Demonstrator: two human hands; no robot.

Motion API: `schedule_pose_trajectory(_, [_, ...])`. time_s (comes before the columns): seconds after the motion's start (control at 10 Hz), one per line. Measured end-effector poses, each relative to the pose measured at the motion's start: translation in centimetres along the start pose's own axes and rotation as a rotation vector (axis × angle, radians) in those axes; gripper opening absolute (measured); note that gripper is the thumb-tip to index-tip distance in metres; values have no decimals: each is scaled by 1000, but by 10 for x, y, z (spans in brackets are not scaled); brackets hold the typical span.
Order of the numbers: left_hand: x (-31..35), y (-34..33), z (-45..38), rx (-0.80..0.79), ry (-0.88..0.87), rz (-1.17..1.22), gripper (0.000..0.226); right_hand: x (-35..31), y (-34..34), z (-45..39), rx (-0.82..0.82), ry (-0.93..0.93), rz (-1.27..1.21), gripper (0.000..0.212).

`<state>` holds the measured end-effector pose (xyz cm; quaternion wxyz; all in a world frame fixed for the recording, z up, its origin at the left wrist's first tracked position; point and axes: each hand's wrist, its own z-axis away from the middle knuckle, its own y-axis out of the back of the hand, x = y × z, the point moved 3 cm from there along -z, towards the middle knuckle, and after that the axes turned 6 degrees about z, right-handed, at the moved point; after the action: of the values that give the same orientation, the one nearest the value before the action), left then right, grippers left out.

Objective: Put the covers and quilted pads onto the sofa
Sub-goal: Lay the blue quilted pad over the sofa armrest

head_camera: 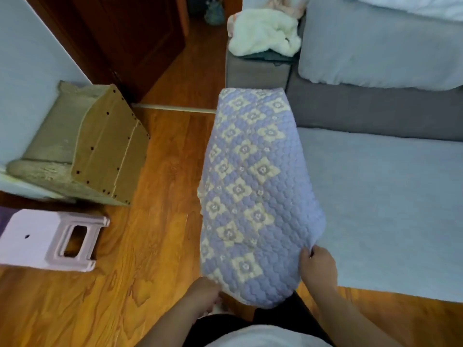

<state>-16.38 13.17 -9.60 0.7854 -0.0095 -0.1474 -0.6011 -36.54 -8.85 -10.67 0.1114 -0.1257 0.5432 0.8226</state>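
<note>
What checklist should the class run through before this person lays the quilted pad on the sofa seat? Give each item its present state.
1. Right hand holds the pad: ok, it pinches the right edge of the quilted pad.
2. Left hand holds the pad: cannot tell, it sits at the lower left edge but the fingers are hidden.
3. Pad spread flat: not ok, it hangs bowed and partly folded.
4. Pad over the seat: not ok, it is mostly above the wooden floor, beside the sofa seat.
5. Seat ready: ok, the visible part is smooth and bare.
6. White blanket out of the way: ok, it lies on the far armrest.
</note>
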Motion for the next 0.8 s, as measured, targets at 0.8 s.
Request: schedule_pose_trajectory(0.8, [23,91,-60,-20,-174,-350,16,0,-93,-35,-612,-418,-143,15])
